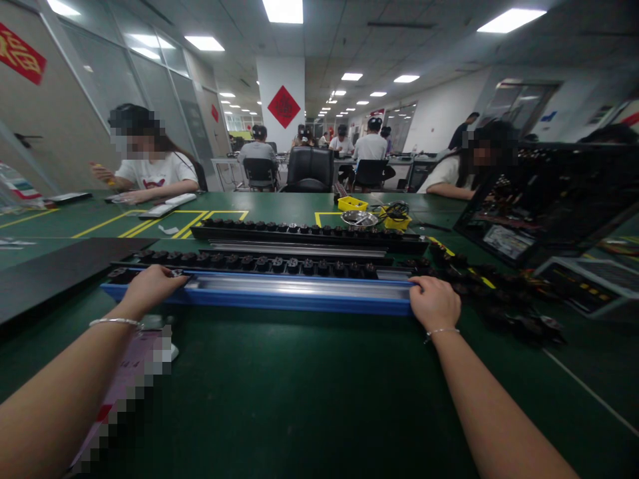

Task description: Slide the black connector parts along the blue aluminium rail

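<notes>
A long blue channel (299, 301) with a shiny metal inside lies across the green table in front of me. My left hand (152, 289) is closed over its left part, the fingertips reaching inside beside a small dark piece; part of the grip is hidden. At the other end, my right hand (435, 303) is closed around the channel's right tip, fingers curled. Directly behind the channel runs a row of round black socket modules (292, 266). A second black strip of similar modules (299, 229) lies farther back, with a bare metal rail (299, 248) between.
Loose black modules (529, 326) pile up at right, near an open computer case (554, 206) and a power supply (594, 283). A metal bowl (359, 217) and yellow bins (352, 203) stand behind. A dark panel (64, 269) lies left. People sit across the table.
</notes>
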A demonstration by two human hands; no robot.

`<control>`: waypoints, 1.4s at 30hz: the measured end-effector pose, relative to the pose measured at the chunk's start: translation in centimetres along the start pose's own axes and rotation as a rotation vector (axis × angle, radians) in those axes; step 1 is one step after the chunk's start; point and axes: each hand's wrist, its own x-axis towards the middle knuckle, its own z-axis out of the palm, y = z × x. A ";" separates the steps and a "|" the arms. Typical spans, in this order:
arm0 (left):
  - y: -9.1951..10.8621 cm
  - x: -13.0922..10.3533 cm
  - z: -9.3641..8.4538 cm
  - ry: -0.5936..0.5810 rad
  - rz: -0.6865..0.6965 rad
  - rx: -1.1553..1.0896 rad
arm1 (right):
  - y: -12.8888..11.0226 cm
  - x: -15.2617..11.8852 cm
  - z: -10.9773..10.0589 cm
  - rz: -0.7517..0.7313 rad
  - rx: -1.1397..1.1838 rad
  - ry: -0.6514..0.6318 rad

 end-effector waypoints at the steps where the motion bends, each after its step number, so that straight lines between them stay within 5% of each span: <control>1: 0.1 0.0 0.0 0.004 0.001 -0.007 | 0.0 0.0 0.0 0.001 -0.002 -0.001; 42: 1.7 -1.7 -0.6 0.006 0.020 0.012 | -0.2 0.1 -0.2 0.039 0.002 -0.049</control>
